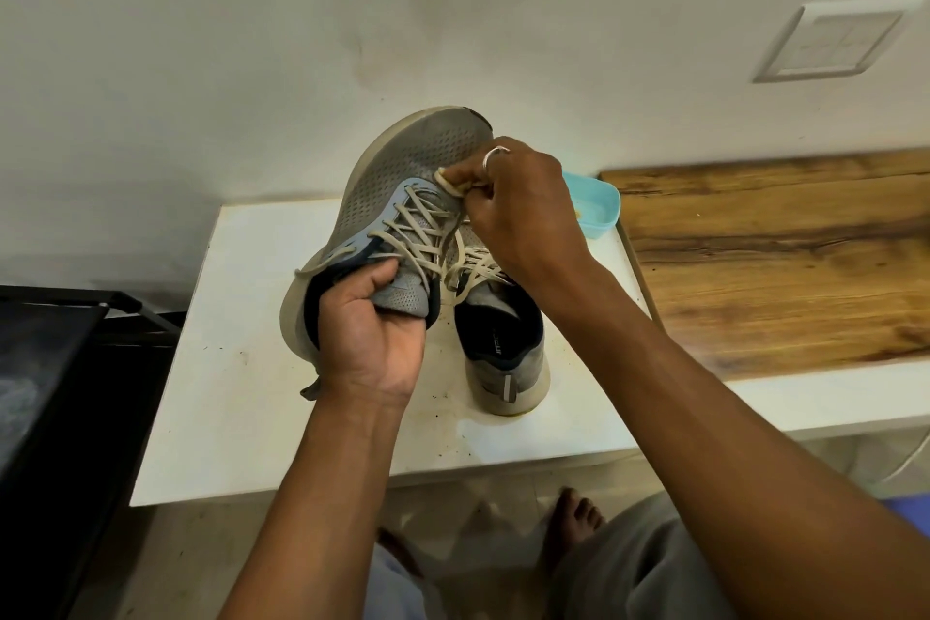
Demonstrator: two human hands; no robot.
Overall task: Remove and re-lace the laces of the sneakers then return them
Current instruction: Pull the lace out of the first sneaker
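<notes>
The left hand (370, 332) gripped the tongue of a grey sneaker (402, 176), holding it tilted up over the white table (241, 368). The right hand (518, 212) pinched its lace (422, 237) near the toe. The other sneaker (503, 342) stood on the table just beside, under the right wrist.

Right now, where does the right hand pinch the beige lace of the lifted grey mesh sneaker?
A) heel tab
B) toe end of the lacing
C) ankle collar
B: the right hand pinches the beige lace at the toe end of the lacing on the grey mesh sneaker.
</notes>
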